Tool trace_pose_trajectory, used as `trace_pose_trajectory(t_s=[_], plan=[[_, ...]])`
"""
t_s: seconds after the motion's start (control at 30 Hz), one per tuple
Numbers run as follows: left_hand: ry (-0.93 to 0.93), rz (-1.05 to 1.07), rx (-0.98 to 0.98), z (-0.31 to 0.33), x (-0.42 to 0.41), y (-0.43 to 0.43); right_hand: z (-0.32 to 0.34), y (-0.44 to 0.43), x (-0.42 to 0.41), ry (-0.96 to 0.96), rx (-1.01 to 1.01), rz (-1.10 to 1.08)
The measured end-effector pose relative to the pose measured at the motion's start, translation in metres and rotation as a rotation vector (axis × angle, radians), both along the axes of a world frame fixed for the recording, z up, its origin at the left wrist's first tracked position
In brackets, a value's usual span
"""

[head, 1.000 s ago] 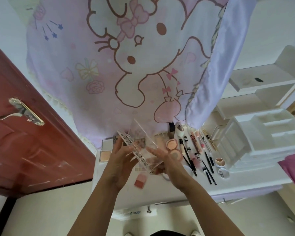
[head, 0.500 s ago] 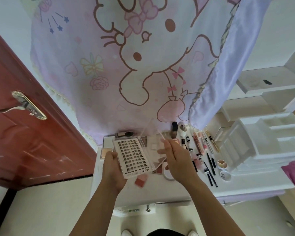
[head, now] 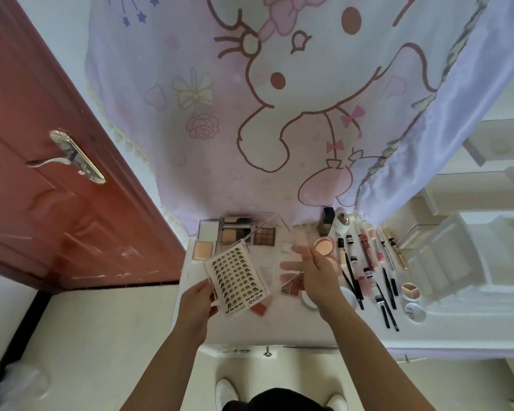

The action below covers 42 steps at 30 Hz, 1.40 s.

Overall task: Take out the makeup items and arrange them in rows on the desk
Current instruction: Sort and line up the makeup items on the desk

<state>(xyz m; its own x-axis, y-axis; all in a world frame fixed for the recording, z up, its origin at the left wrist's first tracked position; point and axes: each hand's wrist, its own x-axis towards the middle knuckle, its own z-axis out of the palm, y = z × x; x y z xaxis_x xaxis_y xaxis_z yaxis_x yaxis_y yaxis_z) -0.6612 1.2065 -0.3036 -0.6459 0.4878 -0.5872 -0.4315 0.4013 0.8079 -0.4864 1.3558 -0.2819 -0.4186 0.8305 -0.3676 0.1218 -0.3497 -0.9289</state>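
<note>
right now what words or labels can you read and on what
"XOYO": lash tray in the left hand, upside down here.
Round white compact: lettering too blurred to read.
Black tubes: labels too small to read.
Clear lid in the right hand: no text visible.

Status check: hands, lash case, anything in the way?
Left hand grips lash case. Right hand holds clear lid open. Palettes on desk beneath.
</note>
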Motion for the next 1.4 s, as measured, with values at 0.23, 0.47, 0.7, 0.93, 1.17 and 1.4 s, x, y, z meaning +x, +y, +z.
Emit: trace_pose_trajectory(t_s=[0.23,0.47,0.7,0.93,1.17,1.4], plan=[[-0.076,0.12,-0.059,-0.029,-0.038,-0.027,-0.037,-0.009,-0.051,-0.067,-0.089,0.076],[-0.217,0.082,-0.186,-0.078,-0.067,-0.068,-0.062,-0.022,-0.103,-0.226,-0.06,0.356],[0.181,-0.149,-0.36,-0.11,-0.114,-0.065,-0.078,-0.022,-0.167,-0.361,-0.037,0.544],[0.199,-0.088,-0.297,-0.141,-0.142,-0.066,-0.12,-0.032,-0.188,-0.373,-0.185,0.384],[0.209,-0.006,-0.436,-0.153,-0.153,-0.058,-0.15,-0.052,-0.181,-0.625,-0.234,0.561],[0.373,-0.22,-0.593,-0.161,-0.161,-0.062,-0.171,-0.076,-0.185,-0.643,-0.238,0.533]])
